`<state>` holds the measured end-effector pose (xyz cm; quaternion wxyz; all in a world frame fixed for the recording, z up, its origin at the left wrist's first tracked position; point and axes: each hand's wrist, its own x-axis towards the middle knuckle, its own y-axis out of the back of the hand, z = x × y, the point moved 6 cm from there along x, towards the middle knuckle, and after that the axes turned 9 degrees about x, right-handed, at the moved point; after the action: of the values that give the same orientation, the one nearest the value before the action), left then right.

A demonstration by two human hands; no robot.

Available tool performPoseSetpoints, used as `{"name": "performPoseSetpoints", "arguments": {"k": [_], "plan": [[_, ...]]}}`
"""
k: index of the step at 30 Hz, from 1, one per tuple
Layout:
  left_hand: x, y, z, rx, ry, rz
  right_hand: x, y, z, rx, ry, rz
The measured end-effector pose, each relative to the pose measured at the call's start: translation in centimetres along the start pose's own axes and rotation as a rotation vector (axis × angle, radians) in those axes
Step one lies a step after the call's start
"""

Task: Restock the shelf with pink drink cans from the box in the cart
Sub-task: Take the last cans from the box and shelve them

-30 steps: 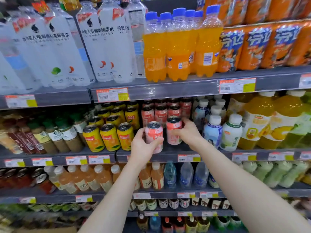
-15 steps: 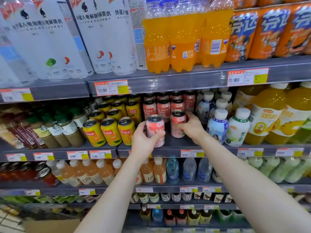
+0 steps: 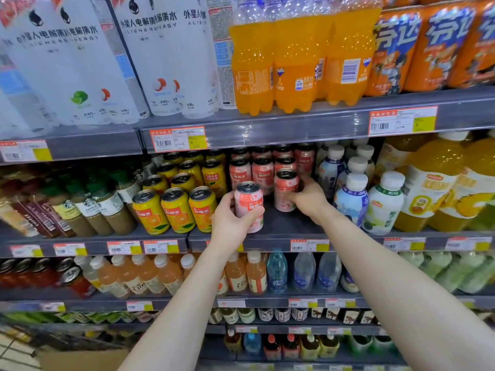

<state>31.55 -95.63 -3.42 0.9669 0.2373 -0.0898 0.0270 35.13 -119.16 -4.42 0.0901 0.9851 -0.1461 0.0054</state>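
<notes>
Two bare forearms reach up from the bottom of the view toward the middle shelf (image 3: 267, 234). The left hand (image 3: 230, 223) is wrapped around a pink can (image 3: 249, 206), thumb across its front and fingers behind it, holding it upright at the front edge of the shelf, just right of the yellow orange-drink cans (image 3: 176, 210). Whether its base touches the shelf I cannot tell, as the hand hides it. A little further in, the right hand (image 3: 308, 198) is closed on a second pink can (image 3: 286, 190), fingers curled round its right side; this can stands upright on the shelf, set just in front of the row of pink cans (image 3: 262, 171) already stocked there. To its right stand white-capped bottles (image 3: 353, 202), and beyond them large yellow juice bottles (image 3: 428, 188).

Below the hands, the next shelf down carries peach-coloured bottles (image 3: 160, 274) and clear blue water bottles (image 3: 302, 271). On the shelf above stand tall white bottles (image 3: 166, 60) and orange soda bottles (image 3: 297, 60), with a red-and-yellow price tag (image 3: 178, 139) on the rail beneath them. At the far lower left a corner of brown cardboard (image 3: 80, 360) shows.
</notes>
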Motion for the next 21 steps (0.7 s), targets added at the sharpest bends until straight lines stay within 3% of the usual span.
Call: {"name": "performPoseSetpoints", "arguments": {"k": [14, 17, 21], "plan": [[0.3, -0.6, -0.4, -0.025, 0.019, -0.031, -0.3, 0.1, 0.3, -0.094, -0.010, -0.003], [0.4, -0.7, -0.1, -0.027, 0.005, -0.046, -1.5, 0.9, -0.6, -0.162, 0.043, 0.150], [0.5, -1.0, 0.5, -0.034, -0.019, -0.066, -3.6, 1.4, -3.7, -0.134, 0.244, 0.335]]}}
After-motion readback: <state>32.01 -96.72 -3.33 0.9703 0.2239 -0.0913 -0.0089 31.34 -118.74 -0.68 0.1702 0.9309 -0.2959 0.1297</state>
